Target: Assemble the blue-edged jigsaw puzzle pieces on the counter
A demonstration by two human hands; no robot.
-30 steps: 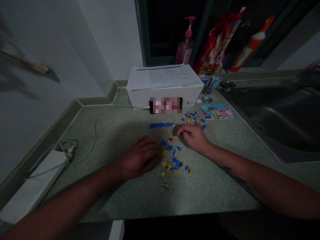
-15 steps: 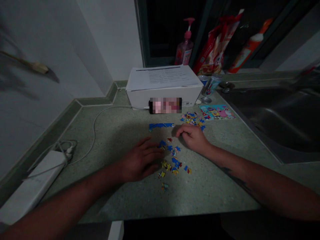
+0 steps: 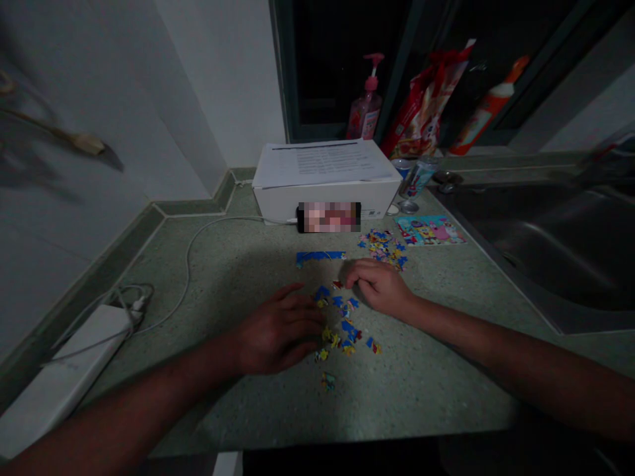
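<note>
My left hand (image 3: pixel 280 332) rests palm down over the counter, fingers stretched out beside a loose group of puzzle pieces (image 3: pixel 350 329) in blue and yellow. Opposite it, my right hand (image 3: pixel 380 285) is curled with its fingers drawn together. Its fingertips are right beside a small red puzzle piece (image 3: pixel 338 285); whatever they may hold is hidden. Just beyond both hands lies a joined strip of blue puzzle pieces (image 3: pixel 321 256). A heap of mixed pieces (image 3: pixel 381 246) sits behind my right hand, next to a colourful cartoon picture card (image 3: pixel 430 230).
A phone (image 3: pixel 329 217) on a cable leans against a white box (image 3: pixel 322 192) topped with paper. Cans (image 3: pixel 419 177) stand beside the box, left of the metal sink (image 3: pixel 546 244). A white power strip (image 3: pixel 84 370) lies at left. Behind are a pump bottle (image 3: pixel 364 112) and a red bag (image 3: pixel 421 106).
The camera view has tilted up slightly, so everything sits lower in the picture. My right hand has shifted a little left and nearer to the red piece. My left hand keeps its pose.
</note>
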